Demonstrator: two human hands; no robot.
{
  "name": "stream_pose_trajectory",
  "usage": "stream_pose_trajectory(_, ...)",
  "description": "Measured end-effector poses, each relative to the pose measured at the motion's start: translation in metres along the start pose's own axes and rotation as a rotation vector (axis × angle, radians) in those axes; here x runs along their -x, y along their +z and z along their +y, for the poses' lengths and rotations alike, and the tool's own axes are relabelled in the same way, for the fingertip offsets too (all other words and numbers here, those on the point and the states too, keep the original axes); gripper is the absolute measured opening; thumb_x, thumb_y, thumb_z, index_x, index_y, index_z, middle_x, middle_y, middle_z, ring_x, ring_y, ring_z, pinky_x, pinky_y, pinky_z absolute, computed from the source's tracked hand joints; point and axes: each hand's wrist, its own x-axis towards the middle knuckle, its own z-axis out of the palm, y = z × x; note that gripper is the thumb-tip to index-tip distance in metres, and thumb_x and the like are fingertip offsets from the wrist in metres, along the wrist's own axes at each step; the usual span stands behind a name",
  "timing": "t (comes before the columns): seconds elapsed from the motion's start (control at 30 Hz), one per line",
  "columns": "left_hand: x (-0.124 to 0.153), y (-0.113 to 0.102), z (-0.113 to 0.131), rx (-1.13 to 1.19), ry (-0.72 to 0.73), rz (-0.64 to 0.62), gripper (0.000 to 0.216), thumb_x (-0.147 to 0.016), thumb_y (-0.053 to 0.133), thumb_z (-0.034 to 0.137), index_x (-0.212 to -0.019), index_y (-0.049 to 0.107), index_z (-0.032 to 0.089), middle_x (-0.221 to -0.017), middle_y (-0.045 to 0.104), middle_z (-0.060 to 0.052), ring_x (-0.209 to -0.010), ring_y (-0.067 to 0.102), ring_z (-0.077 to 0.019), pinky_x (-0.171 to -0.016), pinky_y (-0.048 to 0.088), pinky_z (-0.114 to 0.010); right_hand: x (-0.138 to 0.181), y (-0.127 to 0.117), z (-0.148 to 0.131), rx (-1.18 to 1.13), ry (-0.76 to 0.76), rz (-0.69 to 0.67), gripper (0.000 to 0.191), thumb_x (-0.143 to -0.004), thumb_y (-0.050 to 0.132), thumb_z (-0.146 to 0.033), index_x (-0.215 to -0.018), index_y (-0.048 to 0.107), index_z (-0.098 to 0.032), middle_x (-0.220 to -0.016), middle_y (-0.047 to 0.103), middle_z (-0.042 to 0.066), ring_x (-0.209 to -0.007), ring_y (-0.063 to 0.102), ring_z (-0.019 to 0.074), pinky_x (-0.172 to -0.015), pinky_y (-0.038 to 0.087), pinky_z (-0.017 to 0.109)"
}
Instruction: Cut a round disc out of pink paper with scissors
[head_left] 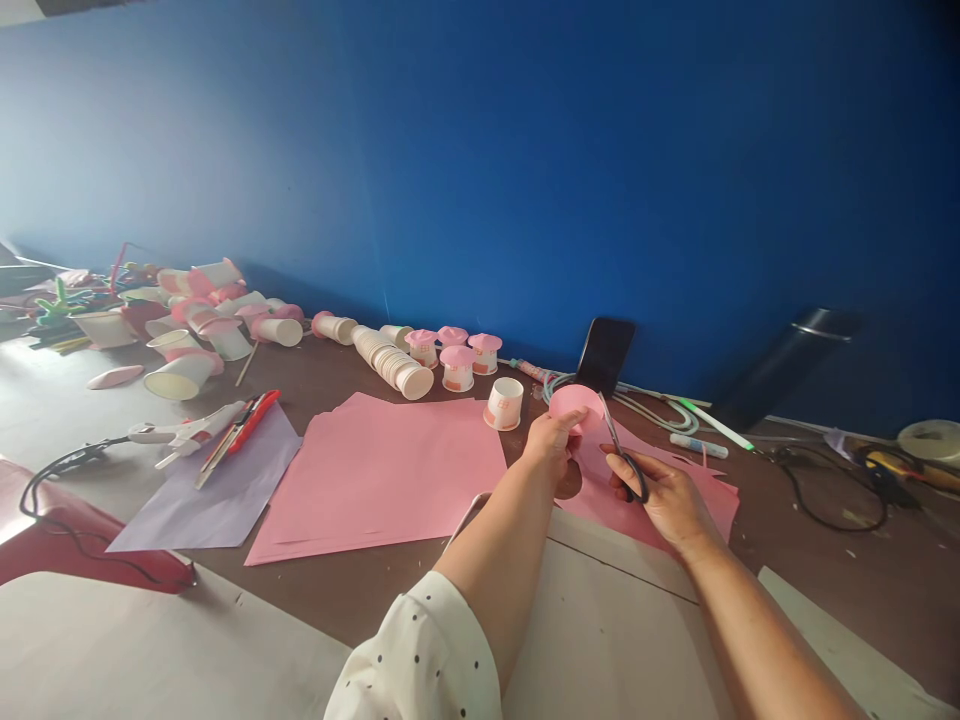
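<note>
A round piece of pink paper [576,400] is pinched in my left hand [556,440], its curved edge facing away from me. My right hand [656,490] has its fingers through the black handles of a pair of scissors [628,470]. The blades point up and away, close by the right edge of the pink circle; whether they touch it I cannot tell. Under both hands lies a pink sheet [697,500] with a rounded gap in its left part. Left of my hands a single paper cup [505,404] stands upside down.
Several cups with pink tops [457,368] stand by a row of nested cups [394,362]. Pink sheets [390,480], a glue gun [187,435] and a red cutter [240,435] lie left. A phone [604,355] leans on the blue wall; a dark bottle [780,365] is right.
</note>
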Motion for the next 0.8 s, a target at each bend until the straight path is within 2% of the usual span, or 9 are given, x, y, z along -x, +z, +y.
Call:
stream_pose_trajectory(0.23,0.0011,0.0008,0.0007,-0.008,0.007,-0.008,0.034,-0.068,0.093,0.023,-0.079,0.061,0.017,-0.077,0.06,-0.001,-0.066,0.053,-0.0093,-0.066,0.045,-0.022,-0.0005,0.0013,0.0007,-0.028,-0.013,0.0,0.05,-0.064,0.084,-0.065,-0.09,0.085,-0.022,-0.06,0.068,0.001,-0.059,0.061,0.0198,-0.06,0.052,0.033)
stream_pose_trajectory(0.63,0.0027,0.0007,0.0014,-0.009,0.017,0.008,0.03,-0.071,0.09,0.02,-0.08,0.061,0.017,-0.076,0.059,0.0,-0.065,0.053,-0.0082,-0.065,0.044,-0.021,-0.001,0.0,0.0033,-0.06,0.03,-0.002,0.056,-0.06,0.087,-0.066,-0.093,0.085,-0.021,-0.063,0.068,0.0,-0.062,0.06,0.0192,-0.063,0.052,0.032)
stream_pose_trajectory(0.8,0.0005,-0.0003,-0.0006,-0.025,0.029,-0.009,0.033,-0.068,0.092,0.023,-0.081,0.062,0.017,-0.077,0.059,0.0,-0.066,0.053,-0.0095,-0.065,0.044,-0.022,-0.0009,0.0001,0.0046,-0.044,0.021,-0.015,0.054,-0.063,0.086,-0.065,-0.094,0.085,-0.021,-0.064,0.068,0.0,-0.062,0.061,0.0194,-0.064,0.052,0.032)
